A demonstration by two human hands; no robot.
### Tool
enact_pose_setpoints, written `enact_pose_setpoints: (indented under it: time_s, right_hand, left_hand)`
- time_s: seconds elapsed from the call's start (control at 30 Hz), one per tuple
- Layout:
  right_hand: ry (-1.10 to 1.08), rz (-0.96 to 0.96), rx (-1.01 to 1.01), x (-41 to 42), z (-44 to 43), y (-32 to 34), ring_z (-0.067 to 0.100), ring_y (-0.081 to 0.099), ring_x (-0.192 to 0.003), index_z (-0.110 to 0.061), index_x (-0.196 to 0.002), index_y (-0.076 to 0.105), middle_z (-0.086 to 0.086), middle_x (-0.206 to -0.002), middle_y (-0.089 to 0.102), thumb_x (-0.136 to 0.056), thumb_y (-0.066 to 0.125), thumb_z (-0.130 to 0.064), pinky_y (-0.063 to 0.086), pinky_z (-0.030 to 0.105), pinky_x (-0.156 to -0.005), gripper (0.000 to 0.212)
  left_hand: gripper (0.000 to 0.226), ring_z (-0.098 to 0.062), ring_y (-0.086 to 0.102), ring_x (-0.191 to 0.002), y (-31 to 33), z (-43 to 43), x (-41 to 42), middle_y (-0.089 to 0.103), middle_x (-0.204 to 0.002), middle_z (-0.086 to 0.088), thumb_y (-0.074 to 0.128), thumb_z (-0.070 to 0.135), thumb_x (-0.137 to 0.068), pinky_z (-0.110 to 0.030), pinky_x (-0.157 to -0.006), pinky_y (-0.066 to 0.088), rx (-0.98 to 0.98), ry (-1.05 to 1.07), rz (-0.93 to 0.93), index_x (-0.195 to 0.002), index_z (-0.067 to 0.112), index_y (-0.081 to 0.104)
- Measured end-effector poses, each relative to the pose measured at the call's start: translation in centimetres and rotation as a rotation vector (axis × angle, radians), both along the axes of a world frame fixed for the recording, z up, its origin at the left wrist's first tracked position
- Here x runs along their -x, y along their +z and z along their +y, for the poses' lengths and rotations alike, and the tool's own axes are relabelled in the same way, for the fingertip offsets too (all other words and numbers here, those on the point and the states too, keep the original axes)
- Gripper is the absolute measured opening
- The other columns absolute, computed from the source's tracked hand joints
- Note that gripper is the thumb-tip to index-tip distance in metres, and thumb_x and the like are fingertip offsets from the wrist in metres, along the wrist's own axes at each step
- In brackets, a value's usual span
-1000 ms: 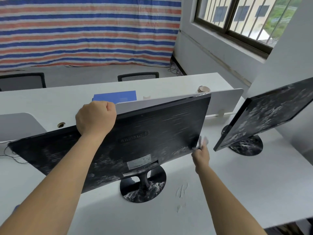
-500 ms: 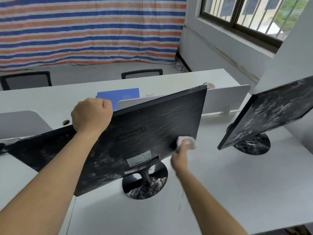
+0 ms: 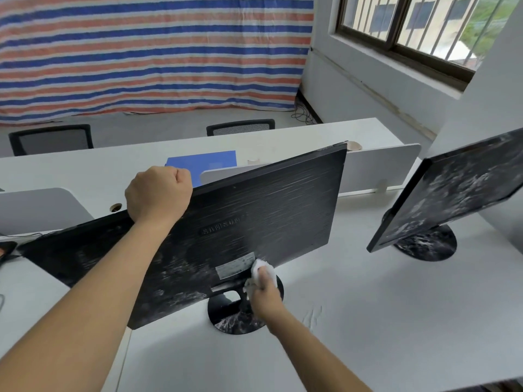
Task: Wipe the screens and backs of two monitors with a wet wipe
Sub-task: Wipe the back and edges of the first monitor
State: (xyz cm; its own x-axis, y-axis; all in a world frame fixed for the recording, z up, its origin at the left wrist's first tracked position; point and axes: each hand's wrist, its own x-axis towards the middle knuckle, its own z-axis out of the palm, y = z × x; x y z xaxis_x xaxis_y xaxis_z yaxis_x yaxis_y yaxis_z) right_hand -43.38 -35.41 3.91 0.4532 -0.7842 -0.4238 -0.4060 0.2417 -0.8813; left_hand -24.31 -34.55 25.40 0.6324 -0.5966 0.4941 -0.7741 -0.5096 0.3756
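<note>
A black monitor (image 3: pixel 271 210) stands with its dusty back toward me on a round base (image 3: pixel 226 318). My left hand (image 3: pixel 158 193) grips its top edge, fingers curled over the rim. My right hand (image 3: pixel 264 295) holds a white wet wipe (image 3: pixel 261 268) and presses it on the lower back of the monitor, beside the label and above the stand neck. The right part of the back looks cleaner; the left part is smeared white. A second black monitor (image 3: pixel 458 190) stands to the right, its surface heavily smeared.
Both monitors sit on a white desk (image 3: pixel 382 321). A low white divider (image 3: pixel 379 171) runs behind them, with a blue folder (image 3: pixel 203 165) on the far desk. Two office chairs (image 3: pixel 240 127) stand beyond. Cables lie at the far left edge.
My right hand has drawn the wipe leftward and down along the monitor's back, from its right edge to the label near the stand. My left hand keeps its grip on the top edge.
</note>
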Motion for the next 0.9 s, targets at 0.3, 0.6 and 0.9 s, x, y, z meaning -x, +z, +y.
enact_pose_setpoints:
  time_s: [0.3,0.6,0.9]
  right_hand:
    - [-0.593,-0.065,0.322,4.0,-9.7,3.7,0.021,0.062,-0.092,-0.022,-0.070,0.071,-0.002,-0.094,0.065,-0.086,0.044,-0.007,0.046,0.033,-0.078,0.035]
    - [-0.202,-0.125,0.428,-5.0,3.0,1.1,0.006,0.050,-0.096,-0.033,-0.080,0.056,-0.003,-0.106,0.046,-0.098,0.048,-0.024,0.044,0.025,-0.088,0.021]
    - [-0.569,-0.294,0.460,-0.8,-4.8,7.7,0.002,0.058,-0.049,-0.020,-0.070,0.056,0.000,-0.067,0.055,-0.098,0.046,-0.008,0.045,0.031,-0.049,0.032]
  left_hand:
    - [0.044,-0.026,0.034,-0.043,0.0,-0.2,0.4,0.037,-0.044,-0.006,0.044,0.021,-0.089,-0.031,-0.048,0.039,-0.003,0.004,0.015,-0.047,0.007,0.043]
    - [0.045,-0.024,0.032,-0.042,-0.2,-0.3,0.0,0.036,-0.045,-0.005,0.044,0.019,-0.090,-0.026,-0.046,0.031,0.006,0.000,0.004,-0.046,0.009,0.041]
    - [0.046,-0.024,0.030,-0.043,0.0,-0.3,0.2,0.033,-0.044,-0.004,0.044,0.019,-0.090,-0.027,-0.047,0.030,0.000,-0.012,0.031,-0.045,0.011,0.037]
